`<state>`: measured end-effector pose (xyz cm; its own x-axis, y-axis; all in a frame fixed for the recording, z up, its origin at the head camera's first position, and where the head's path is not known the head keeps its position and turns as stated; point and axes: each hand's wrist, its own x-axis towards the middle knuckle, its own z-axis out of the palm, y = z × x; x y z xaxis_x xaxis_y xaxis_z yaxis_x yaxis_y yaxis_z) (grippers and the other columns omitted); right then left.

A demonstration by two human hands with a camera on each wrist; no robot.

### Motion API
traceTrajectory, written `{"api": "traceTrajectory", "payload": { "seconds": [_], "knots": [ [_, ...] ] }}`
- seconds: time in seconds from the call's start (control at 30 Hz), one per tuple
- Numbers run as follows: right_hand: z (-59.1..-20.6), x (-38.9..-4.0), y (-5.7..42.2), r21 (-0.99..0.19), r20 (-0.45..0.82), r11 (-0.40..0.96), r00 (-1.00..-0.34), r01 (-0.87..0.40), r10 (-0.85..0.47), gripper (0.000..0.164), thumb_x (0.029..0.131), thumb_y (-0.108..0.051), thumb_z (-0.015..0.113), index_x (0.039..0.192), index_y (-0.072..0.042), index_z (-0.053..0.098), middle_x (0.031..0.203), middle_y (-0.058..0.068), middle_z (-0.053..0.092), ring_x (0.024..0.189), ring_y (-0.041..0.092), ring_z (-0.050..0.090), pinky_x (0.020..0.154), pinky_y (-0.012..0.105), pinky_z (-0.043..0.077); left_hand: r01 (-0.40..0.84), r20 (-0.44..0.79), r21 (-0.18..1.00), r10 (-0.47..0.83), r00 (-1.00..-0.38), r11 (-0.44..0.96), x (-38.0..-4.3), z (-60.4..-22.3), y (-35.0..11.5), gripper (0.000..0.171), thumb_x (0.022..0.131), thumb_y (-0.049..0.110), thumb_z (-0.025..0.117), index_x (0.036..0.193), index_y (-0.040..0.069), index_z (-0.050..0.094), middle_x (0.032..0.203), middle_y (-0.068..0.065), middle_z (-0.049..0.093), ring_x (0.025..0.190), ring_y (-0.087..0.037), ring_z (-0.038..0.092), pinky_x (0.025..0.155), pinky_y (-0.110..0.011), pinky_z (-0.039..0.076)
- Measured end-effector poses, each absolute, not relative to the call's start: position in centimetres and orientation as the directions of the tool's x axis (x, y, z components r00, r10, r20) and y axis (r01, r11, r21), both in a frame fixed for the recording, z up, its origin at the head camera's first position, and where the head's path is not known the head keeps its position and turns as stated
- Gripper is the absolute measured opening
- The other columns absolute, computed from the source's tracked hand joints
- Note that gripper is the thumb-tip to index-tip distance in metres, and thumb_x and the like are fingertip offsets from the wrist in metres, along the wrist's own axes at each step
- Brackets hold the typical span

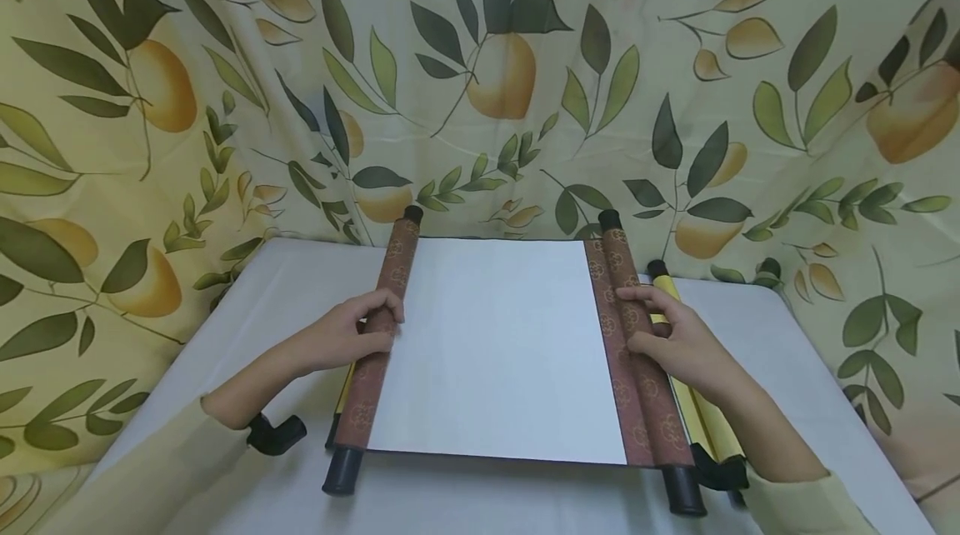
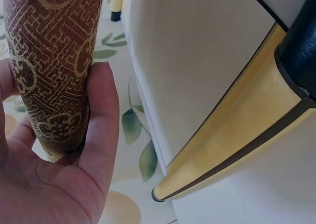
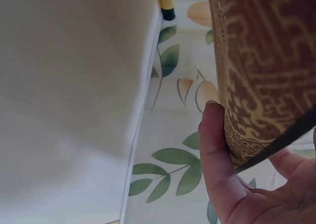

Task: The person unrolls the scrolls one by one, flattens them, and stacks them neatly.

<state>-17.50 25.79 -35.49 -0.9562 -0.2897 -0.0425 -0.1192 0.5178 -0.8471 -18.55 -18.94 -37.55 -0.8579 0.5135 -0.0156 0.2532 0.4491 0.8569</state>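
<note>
A brown patterned scroll is spread partly open, its white sheet (image 1: 502, 343) facing up between two rolls with black end knobs. My left hand (image 1: 333, 338) grips the left roll (image 1: 363, 402), fingers curled over it and thumb along the near side. On the other side my right hand (image 1: 690, 347) holds the right roll (image 1: 663, 418) between thumb and fingers. Both wrist views show the woven gold pattern of the rolls (image 2: 54, 66) resting in the palms. A yellow scroll (image 1: 717, 427) lies behind the right roll, and a strip of yellow also shows beside the left roll.
The white table (image 1: 247, 493) extends under and around the scrolls. A cloth with leaves and orange fruit (image 1: 502, 77) hangs behind and along the sides. Black wrist straps (image 1: 276, 435) sit at both cuffs. The yellow scroll's dark-tipped roll (image 2: 232, 125) crosses the left wrist view.
</note>
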Motion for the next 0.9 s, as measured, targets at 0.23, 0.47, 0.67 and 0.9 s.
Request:
{"api": "traceTrajectory", "payload": {
  "seconds": [0.23,0.47,0.67,0.9],
  "knots": [
    [-35.4,-17.5,25.9,-0.842,-0.06,0.529,-0.957,-0.105,-0.285,0.057,0.083,-0.004,0.057,0.135,-0.018,0.037,0.123,0.015,0.038,0.093,0.031,0.054,0.065,0.036,0.05,0.258,-0.032,0.835,0.51,-0.86,0.486,-18.5,-37.3,-19.1,0.017,0.086,0.024,0.064,0.095,0.017,0.052,0.091,-0.006,0.048,0.078,-0.021,0.045,0.057,-0.032,0.04],
    [-35.4,-17.4,25.9,-0.848,-0.055,0.519,-0.956,-0.108,-0.289,0.057,0.083,-0.002,0.055,0.135,-0.016,0.037,0.128,0.015,0.035,0.095,0.034,0.053,0.063,0.037,0.051,0.295,0.005,0.819,0.508,-0.861,0.493,-18.7,-37.6,-19.8,0.016,0.085,0.017,0.064,0.095,0.018,0.052,0.09,-0.004,0.049,0.077,-0.019,0.045,0.058,-0.03,0.041],
    [-35.5,-17.2,26.0,-0.839,-0.061,0.534,-0.959,-0.101,-0.277,0.057,0.083,-0.004,0.056,0.135,-0.017,0.037,0.13,0.015,0.033,0.097,0.035,0.053,0.063,0.036,0.051,0.267,-0.009,0.83,0.49,-0.872,0.49,-18.4,-37.4,-20.2,0.013,0.087,0.014,0.058,0.1,0.017,0.057,0.103,-0.002,0.055,0.097,-0.022,0.047,0.074,-0.037,0.044],
    [-35.7,-17.0,26.3,-0.83,-0.054,0.548,-0.963,-0.104,-0.265,0.056,0.084,-0.004,0.056,0.135,-0.017,0.038,0.137,0.011,0.029,0.103,0.035,0.052,0.065,0.035,0.051,0.275,-0.008,0.801,0.468,-0.884,0.532,-18.4,-37.6,-20.4,0.019,0.084,0.034,0.066,0.091,0.021,0.054,0.089,-0.002,0.051,0.076,-0.02,0.045,0.056,-0.03,0.039]
  ]
}}
